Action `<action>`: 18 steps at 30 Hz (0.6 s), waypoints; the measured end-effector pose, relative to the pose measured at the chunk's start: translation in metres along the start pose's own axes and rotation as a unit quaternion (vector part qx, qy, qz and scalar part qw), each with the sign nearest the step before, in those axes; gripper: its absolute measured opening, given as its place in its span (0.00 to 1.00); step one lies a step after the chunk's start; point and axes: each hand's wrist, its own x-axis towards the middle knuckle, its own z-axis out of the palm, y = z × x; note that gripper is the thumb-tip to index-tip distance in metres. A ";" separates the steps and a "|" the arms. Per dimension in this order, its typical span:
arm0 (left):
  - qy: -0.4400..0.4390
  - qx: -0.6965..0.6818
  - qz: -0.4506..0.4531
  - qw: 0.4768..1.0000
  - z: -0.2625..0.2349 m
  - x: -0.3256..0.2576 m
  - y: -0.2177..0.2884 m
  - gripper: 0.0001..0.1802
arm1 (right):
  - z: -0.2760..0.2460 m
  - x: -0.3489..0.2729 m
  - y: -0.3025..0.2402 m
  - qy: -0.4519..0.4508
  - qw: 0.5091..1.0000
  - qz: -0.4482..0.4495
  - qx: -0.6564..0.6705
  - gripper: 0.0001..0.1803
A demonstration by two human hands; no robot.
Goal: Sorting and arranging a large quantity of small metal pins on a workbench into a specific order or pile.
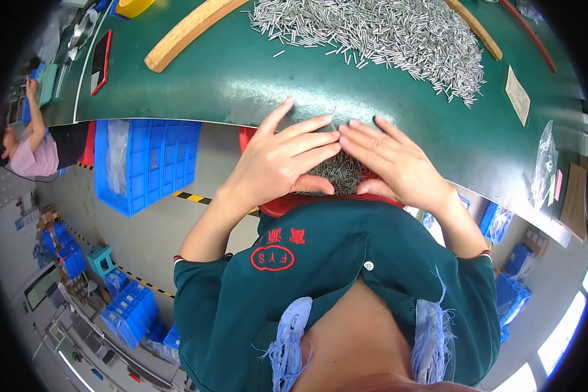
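Looking at the red mesh basket [284,208], I'd call this partway: a bed of small metal pins [336,175] already sits inside it, while a big heap of pins [385,36] lies on the green tabletop [196,91] well beyond it. Left hand [277,155] arches over the basket's left side, right hand [398,162] over its right, fingertips just about meeting. Fingers look loose and spread, nothing clenched; can't tell if they're touching the pins tbh.

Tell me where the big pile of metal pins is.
In the head view, the metal pin pile lies at the top, right of centre, on the green table between two wooden strips, beyond the left hand and right hand.
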 end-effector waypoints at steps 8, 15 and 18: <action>0.135 0.179 -0.078 0.971 0.012 0.053 -0.038 0.22 | -0.008 0.000 0.011 0.129 0.991 0.014 0.022 0.22; 0.127 0.227 -0.048 0.964 0.012 0.064 -0.050 0.20 | 0.000 -0.005 0.016 0.155 0.987 0.050 0.001 0.18; 0.104 0.253 -0.043 0.961 -0.005 0.045 -0.049 0.19 | 0.000 -0.005 0.017 0.153 0.987 0.052 0.003 0.18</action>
